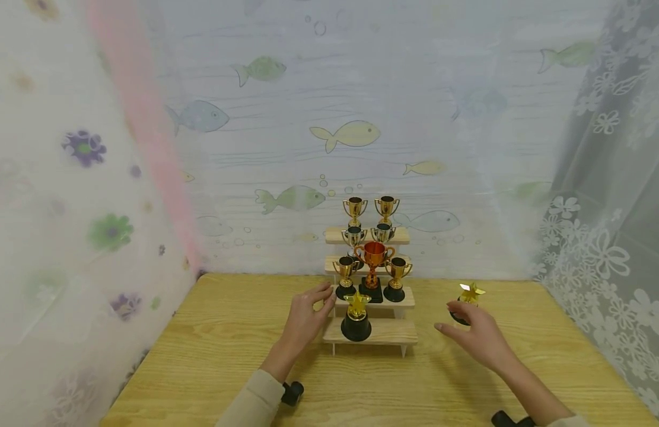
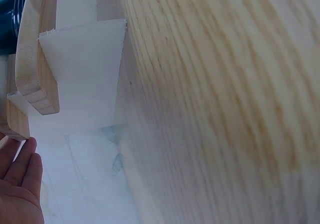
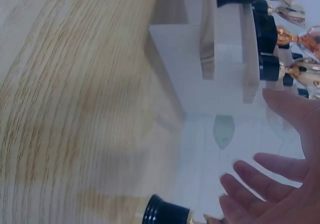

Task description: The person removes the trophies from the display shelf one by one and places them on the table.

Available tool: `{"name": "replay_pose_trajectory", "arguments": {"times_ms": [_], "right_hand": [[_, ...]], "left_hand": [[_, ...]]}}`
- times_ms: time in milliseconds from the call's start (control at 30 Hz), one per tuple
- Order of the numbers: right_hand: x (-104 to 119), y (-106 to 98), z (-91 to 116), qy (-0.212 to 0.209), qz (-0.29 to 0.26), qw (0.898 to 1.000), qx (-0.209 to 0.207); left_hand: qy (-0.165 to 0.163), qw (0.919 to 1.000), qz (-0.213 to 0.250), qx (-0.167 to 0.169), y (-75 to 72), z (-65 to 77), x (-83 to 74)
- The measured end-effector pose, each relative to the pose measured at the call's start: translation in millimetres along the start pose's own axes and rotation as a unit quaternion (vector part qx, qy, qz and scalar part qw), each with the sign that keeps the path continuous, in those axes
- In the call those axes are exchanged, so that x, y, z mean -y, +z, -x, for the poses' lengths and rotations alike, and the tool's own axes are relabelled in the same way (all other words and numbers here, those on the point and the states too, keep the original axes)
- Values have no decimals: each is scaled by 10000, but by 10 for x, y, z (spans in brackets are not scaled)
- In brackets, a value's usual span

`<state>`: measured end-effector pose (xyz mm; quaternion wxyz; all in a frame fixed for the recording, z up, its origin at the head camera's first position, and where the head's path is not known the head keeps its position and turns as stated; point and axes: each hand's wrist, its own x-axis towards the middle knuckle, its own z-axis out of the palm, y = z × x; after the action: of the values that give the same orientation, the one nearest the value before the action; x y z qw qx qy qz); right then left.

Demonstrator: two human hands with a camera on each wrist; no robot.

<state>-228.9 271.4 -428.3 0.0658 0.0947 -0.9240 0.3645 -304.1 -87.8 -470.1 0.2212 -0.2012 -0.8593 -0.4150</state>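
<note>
A stepped wooden stand (image 1: 385, 332) holds small trophies. On its lowest step, at the left, is a gold star trophy (image 1: 356, 323) with a black base. A copper-coloured cup (image 1: 374, 254) stands on the step above, between two gold cups. My left hand (image 1: 306, 311) is at the stand's left side; in the left wrist view its extended fingers (image 2: 31, 171) touch or nearly touch a step's end. My right hand (image 1: 481, 335) hovers right of the stand, fingers spread and holding nothing. Just beyond it, partly hidden, another star trophy (image 1: 470, 293) stands on the table.
Silver cups (image 1: 353, 236) and gold cups (image 1: 387, 206) fill the upper steps. The wood-grain table (image 1: 228, 338) extends to both sides. Behind it hangs a fish-print curtain (image 1: 345, 133), and a lace curtain (image 1: 601, 261) borders the right.
</note>
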Motion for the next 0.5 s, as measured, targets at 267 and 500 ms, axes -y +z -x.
{"name": "replay_pose_trajectory", "arguments": {"times_ms": [267,500], "right_hand": [[107,108,2,-211,-18,9997,-122],[179,202,-5,-257,-46,9997,-44]], "left_hand": [[10,10000,2,-2,-5,-1,-2],[-7,10000,8,17,-6,-5,-2]]}}
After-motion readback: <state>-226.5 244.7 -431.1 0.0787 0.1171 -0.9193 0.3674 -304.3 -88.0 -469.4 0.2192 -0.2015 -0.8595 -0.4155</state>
